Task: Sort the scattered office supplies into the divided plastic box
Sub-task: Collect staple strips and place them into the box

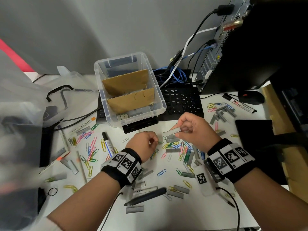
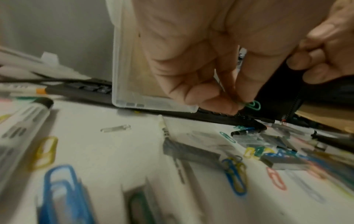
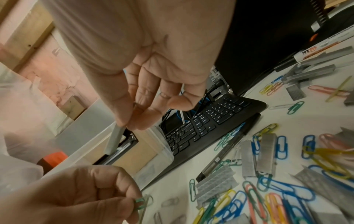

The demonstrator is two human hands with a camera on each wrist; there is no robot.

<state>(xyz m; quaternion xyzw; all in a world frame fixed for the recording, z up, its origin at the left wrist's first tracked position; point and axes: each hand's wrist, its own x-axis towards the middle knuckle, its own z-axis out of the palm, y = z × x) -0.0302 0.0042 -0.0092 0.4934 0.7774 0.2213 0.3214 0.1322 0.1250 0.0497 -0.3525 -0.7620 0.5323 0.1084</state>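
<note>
1. Head view: showed white desk (image 1: 143,167) strewn with paper clips, staple strips and markers; clear box (image 1: 162,104) with cardboard dividers stood at far edge, partly on keyboard (image 1: 181,100).
2. Right hand (image 1: 195,132) hovered just in front of box, thumb and fingers pinched on one staple strip (image 1: 171,131), raised off desk.
3. Strip's long axis ran roughly left to right, level, free end pointed toward left hand.
4. Box lay up and to the left of right hand's fingers; nearest compartment, already holding staple strips, sat closest.
5. Left hand (image 1: 144,145) hung low over desk, fingertips pinched on green paper clip (image 2: 253,104); remaining fingers curled.
6. Judged right hand nearer to box, so strip likely to go in first, into front compartment.
7. Judged sorting far from done: most clips, strips and markers lay loose on desk.
</note>
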